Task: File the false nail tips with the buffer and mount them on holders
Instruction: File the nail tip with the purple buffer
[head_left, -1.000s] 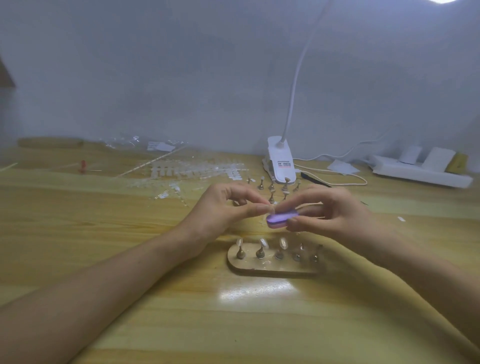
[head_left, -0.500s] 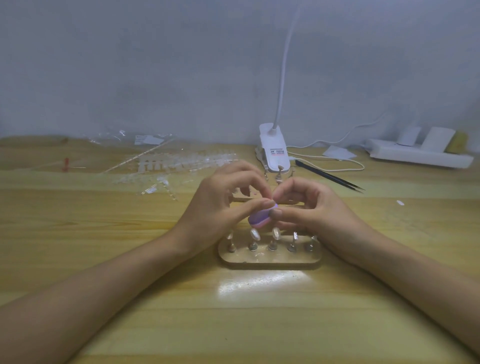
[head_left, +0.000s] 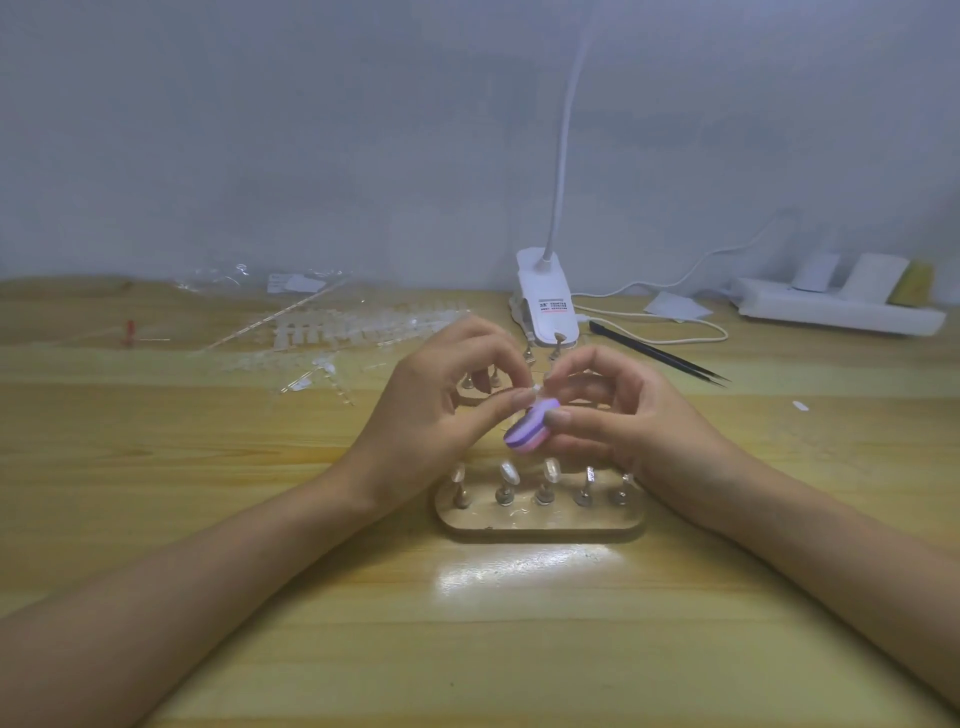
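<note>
My right hand (head_left: 618, 410) pinches a small purple and pink buffer (head_left: 525, 433) between thumb and fingers. My left hand (head_left: 441, 405) holds a tiny clear nail tip (head_left: 535, 389) at its fingertips, pressed against the buffer's upper end. Both hands hover just above a wooden holder base (head_left: 540, 517) with a row of metal holders. Three holders on the left carry clear nail tips (head_left: 508, 473); the two on the right are bare. More loose holders (head_left: 530, 356) stand behind my hands, partly hidden.
Strips of clear nail tips (head_left: 358, 332) and plastic wrapping lie at the back left. A white clip lamp (head_left: 545, 306) stands behind the hands, black tweezers (head_left: 660, 356) to its right, a white power strip (head_left: 836, 306) at the far right.
The camera view has tilted down and shifted. The buffer has turned from lying flat to tilted on end, and my hands have closed in together above the holder base.
</note>
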